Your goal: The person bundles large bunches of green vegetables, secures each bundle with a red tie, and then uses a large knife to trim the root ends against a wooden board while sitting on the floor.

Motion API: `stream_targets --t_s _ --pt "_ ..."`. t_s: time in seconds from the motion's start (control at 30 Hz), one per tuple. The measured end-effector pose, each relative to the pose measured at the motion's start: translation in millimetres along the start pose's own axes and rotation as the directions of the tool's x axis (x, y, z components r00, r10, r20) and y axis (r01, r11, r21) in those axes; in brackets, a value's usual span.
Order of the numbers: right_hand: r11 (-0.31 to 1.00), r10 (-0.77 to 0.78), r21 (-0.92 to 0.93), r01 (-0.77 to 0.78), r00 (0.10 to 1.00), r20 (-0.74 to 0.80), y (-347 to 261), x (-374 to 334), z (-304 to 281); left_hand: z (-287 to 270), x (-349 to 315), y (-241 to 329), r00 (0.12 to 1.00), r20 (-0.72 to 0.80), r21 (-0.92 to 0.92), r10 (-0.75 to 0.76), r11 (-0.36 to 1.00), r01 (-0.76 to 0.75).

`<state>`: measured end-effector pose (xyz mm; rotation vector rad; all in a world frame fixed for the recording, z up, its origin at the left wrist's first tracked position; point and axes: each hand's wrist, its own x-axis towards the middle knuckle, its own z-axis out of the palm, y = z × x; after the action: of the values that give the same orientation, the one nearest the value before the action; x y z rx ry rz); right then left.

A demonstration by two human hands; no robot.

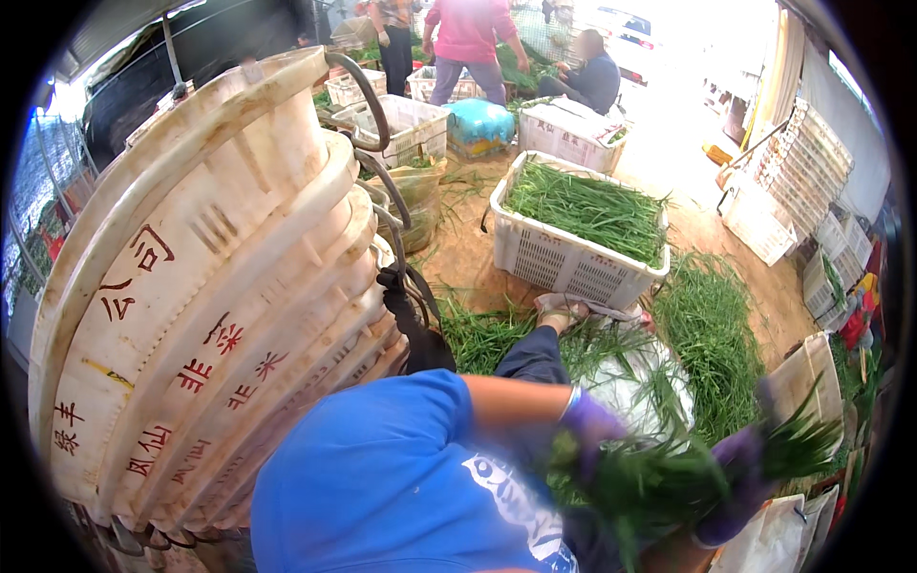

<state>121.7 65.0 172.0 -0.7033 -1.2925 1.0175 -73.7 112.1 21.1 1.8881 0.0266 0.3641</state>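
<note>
My right hand, in a purple glove, is closed round a bunch of long green leaves like garlic chives. The bunch lies across the space before my lap, blurred by motion. At its left part is my left hand, also purple-gloved; its fingers are smeared, so I cannot tell whether they grip the leaves. Beyond my hands a white sheet or sack lies on the ground with loose leaves over it. A heap of the same leaves spreads to its right.
A white crate full of green leaves stands ahead, near my foot. Tall nested white crates rise close on my left. More crates are stacked at the right. Several people are at the back, one seated.
</note>
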Motion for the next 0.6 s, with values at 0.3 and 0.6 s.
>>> stream_targets --t_s 0.3,0.6 --pt "0.947 -0.097 -0.308 0.089 0.995 -0.011 -3.2 54.6 58.2 -86.5 -1.9 95.7 0.662 -0.615 0.429 0.427 0.887 -0.174" --pt "0.953 -0.207 -0.262 0.152 0.958 -0.197 20.9 88.1 60.8 -10.8 66.5 -10.9 0.370 -0.923 0.258 0.108 0.885 0.387"
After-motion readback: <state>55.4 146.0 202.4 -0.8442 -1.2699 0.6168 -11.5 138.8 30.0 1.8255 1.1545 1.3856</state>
